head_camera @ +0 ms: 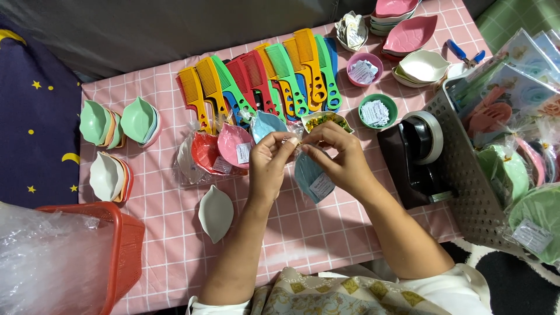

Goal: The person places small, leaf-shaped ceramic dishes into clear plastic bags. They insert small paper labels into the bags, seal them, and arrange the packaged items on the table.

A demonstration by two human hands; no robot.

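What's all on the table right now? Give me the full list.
Combs: about a dozen, orange, green, red, blue, fanned at the top.
Leaf dishes: stacks at left, green and white; pink and white stacks top right; one white lying alone.
Bagged dishes: several, red, pink, blue, centre.
Small bowls: pink and green, holding paper slips.
Tape dispenser: one, black, right.
Grey basket: one, right, holding bagged goods.
Red basket: one, lower left.
Left hand, right hand: together pinching the bag of a blue dish.

Combs [262, 76] behind hands [303, 157]
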